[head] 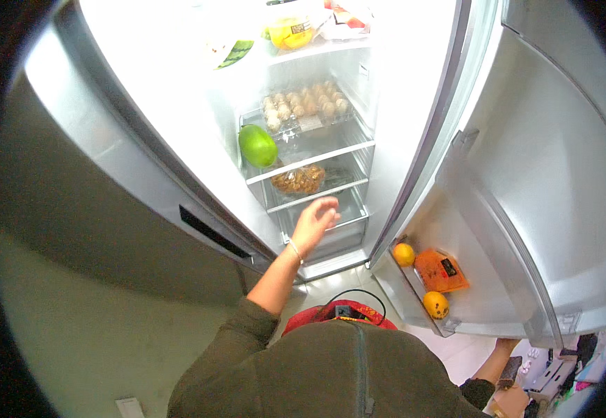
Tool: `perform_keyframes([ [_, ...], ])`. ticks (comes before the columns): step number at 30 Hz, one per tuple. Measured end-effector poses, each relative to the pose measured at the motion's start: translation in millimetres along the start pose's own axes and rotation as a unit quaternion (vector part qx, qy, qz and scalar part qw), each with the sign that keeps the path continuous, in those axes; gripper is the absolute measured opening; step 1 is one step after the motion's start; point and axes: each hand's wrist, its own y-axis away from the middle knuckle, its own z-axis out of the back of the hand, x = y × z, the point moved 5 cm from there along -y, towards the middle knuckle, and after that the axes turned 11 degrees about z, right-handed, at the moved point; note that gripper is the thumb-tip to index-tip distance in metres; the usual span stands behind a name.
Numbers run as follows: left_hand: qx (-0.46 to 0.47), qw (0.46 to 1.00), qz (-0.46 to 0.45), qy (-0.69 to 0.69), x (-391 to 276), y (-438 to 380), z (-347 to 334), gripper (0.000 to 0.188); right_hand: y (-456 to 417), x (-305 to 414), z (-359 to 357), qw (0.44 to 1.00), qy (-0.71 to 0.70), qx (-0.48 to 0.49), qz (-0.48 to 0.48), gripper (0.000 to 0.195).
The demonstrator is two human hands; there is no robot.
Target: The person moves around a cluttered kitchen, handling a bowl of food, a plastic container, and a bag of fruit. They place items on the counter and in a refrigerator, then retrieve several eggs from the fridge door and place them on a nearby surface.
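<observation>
An open refrigerator stands before me. My left hand point(319, 218), with a thin bracelet at the wrist, is raised in front of the lower shelves; its fingers are loosely curled and apart, with nothing held. Just beyond it, a clear bag of brown food point(299, 180) lies on a lower shelf. Above that shelf rest a green mango point(257, 146) and a clear carton of eggs point(308, 107). My right hand point(508, 343) is at the bottom edge of the open refrigerator door point(496, 292); its fingers are hidden behind the door, so its grip cannot be made out.
The upper shelf holds a container of yellow food point(290, 34) and a watermelon piece point(235, 54). In the door bin are an orange packet point(440, 270) and two orange-yellow fruits point(404, 255). A closed door point(125, 209) is at left; assorted items lie at lower right.
</observation>
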Motion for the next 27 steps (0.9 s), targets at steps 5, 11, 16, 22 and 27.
perform_keyframes([
  [5, -0.092, 0.972, -0.026, 0.214, -65, -106, 26, 0.04, 9, -20, 40, 0.998, 0.018, -0.036, 0.055, 0.053],
  [11, -0.122, 0.898, 0.0, 0.422, -75, -197, 82, 0.037, 118, -214, 252, 0.975, 0.079, 0.003, -0.209, 0.044],
  [16, -0.075, 0.847, 0.025, 0.526, -72, -243, 109, 0.046, 284, -236, 17, 0.885, 0.204, 0.195, -0.372, 0.035],
  [22, -0.055, 0.797, 0.092, 0.595, -68, -258, 106, 0.078, 295, -198, -262, 0.836, 0.274, 0.419, -0.225, 0.024],
  [27, -0.107, 0.76, 0.127, 0.628, -77, -239, 113, 0.067, 324, -226, -429, 0.771, 0.191, 0.6, -0.1, 0.023],
])
